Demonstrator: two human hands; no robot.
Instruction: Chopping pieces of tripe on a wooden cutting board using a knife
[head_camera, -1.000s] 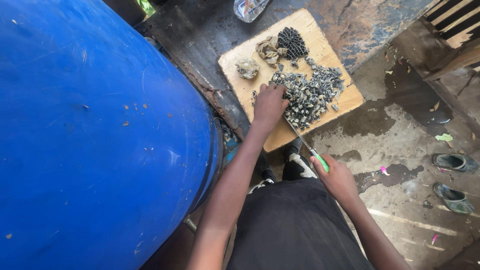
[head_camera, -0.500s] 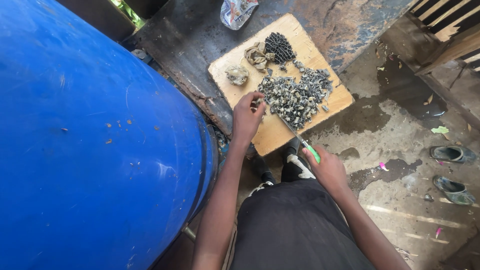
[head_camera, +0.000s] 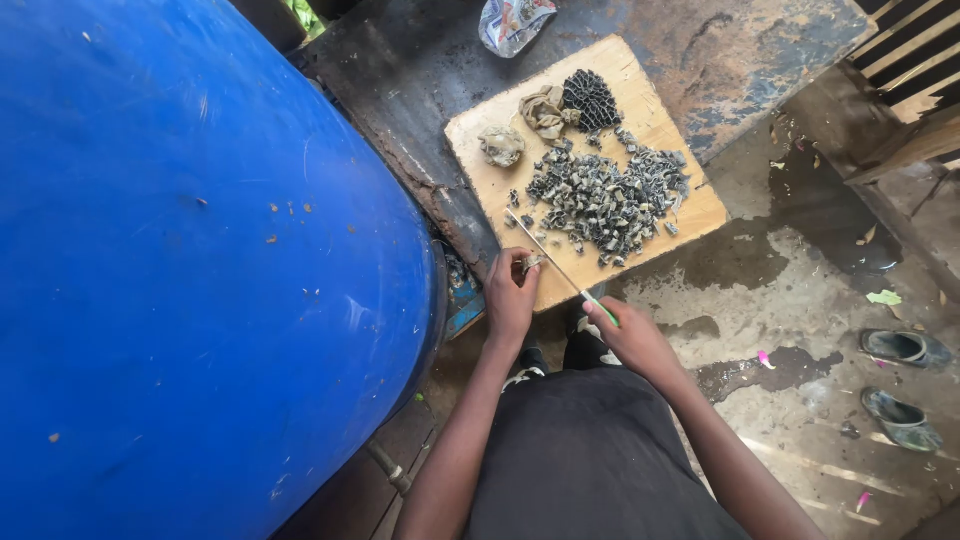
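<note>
Since a moment ago your left hand (head_camera: 512, 298) has pulled back from the heap of chopped pieces (head_camera: 608, 198) to the near edge of the wooden board (head_camera: 600, 80), and the knife (head_camera: 560, 268) has swung leftward so its blade now lies slanted across that near corner. Your left fingers (head_camera: 522, 268) are curled narrowly around one small pale scrap (head_camera: 533, 262), pinning it against the board right beside the blade. Your right hand (head_camera: 632, 338) is wrapped closed on the knife's green handle, just off the board's near edge. That suggests you have drawn a fresh scrap aside and are about to cut it apart from the heap. Beyond your fingers the heap spreads over the board's middle, and at the board's far end sit a dark honeycombed chunk (head_camera: 590, 98) and two pale uncut lumps (head_camera: 502, 146). Left of the board looms a big blue barrel (head_camera: 190, 270).
</note>
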